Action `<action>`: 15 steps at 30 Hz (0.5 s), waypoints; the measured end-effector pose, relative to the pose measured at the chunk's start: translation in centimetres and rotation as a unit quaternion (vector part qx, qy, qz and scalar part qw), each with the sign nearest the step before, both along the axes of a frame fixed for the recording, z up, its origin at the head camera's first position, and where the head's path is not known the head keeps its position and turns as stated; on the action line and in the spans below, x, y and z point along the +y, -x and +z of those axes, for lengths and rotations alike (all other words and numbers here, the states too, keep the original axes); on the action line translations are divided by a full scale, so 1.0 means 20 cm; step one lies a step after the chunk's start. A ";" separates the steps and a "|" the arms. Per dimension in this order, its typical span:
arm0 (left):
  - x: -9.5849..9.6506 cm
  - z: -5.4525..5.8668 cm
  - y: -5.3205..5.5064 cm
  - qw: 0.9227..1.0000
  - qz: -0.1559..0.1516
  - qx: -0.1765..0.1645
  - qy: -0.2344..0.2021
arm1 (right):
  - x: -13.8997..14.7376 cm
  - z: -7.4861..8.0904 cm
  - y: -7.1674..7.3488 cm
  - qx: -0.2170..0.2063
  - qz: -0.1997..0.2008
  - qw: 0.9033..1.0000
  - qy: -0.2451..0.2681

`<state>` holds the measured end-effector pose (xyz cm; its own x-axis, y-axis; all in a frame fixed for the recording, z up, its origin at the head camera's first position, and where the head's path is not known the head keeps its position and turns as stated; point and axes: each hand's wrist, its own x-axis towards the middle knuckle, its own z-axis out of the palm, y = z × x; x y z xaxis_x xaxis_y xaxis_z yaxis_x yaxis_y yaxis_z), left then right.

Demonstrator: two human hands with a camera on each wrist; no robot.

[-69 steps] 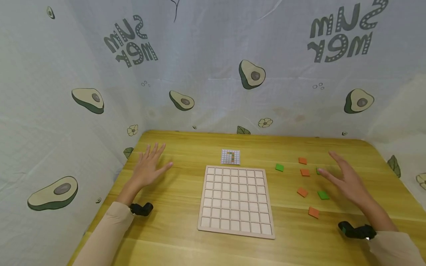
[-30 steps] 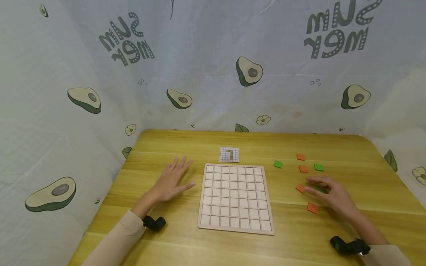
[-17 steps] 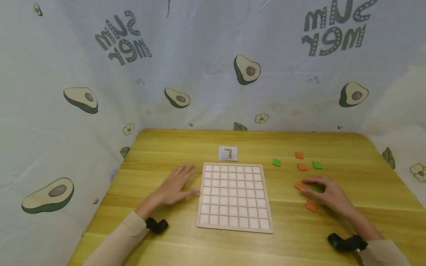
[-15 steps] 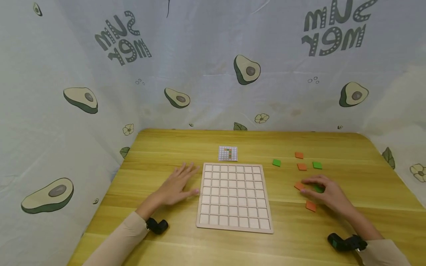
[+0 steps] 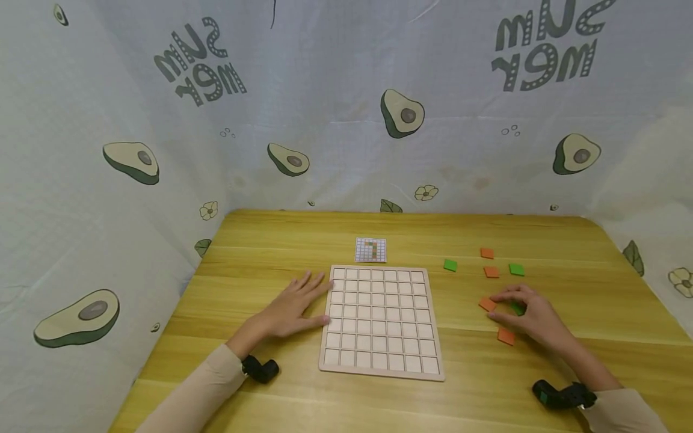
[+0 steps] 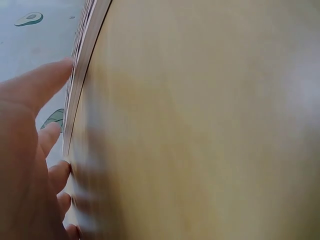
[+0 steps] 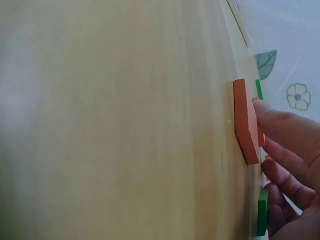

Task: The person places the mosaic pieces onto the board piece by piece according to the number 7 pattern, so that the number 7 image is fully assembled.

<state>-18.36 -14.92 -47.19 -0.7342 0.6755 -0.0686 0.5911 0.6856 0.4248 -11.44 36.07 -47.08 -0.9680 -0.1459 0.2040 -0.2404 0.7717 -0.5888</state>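
Note:
My left hand (image 5: pixel 289 310) lies at the left edge of a wooden grid board (image 5: pixel 381 322), fingers spread, with thumb and index fingertips on its rim. In the left wrist view the thumb of that left hand (image 6: pixel 35 90) meets the board's side (image 6: pixel 82 65). My right hand (image 5: pixel 533 316) pinches an orange square tile (image 5: pixel 486 304) between thumb and index finger, low over the table. A green tile (image 5: pixel 517 308) sits partly hidden beneath this hand. Just in front lies another orange tile (image 5: pixel 506 336), large in the right wrist view, where my right thumb (image 7: pixel 280 122) shows behind it.
Beyond the right hand lie two orange tiles (image 5: pixel 487 253) and a green tile (image 5: pixel 516 269). Another green tile (image 5: pixel 450 265) is right of the board. A small printed pattern card (image 5: pixel 370 249) lies behind the board. A patterned curtain (image 5: pixel 335 120) hangs around the wooden table (image 5: pixel 281 240).
My left hand has moved right and down from the table's left side to the board's edge. My right hand has come down leftward onto the orange tile, its thumb and index finger closing in.

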 end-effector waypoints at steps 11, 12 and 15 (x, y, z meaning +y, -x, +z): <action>0.01 -0.01 0.00 1.000 -0.006 0.012 0.015 | -0.01 0.00 0.01 0.029 0.012 0.999 -0.005; 0.01 -0.01 0.00 1.000 -0.006 0.014 0.016 | -0.01 0.00 0.01 0.034 0.014 0.999 -0.008; 0.00 -0.02 0.00 1.000 -0.007 0.019 0.022 | -0.01 0.00 0.01 0.045 0.017 0.999 -0.014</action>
<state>-18.30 -14.88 -47.54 -0.7270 0.6830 -0.0703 0.6163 0.6942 0.3717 -11.64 35.91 -47.06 -0.9406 -0.1853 0.2847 -0.3174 0.7777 -0.5426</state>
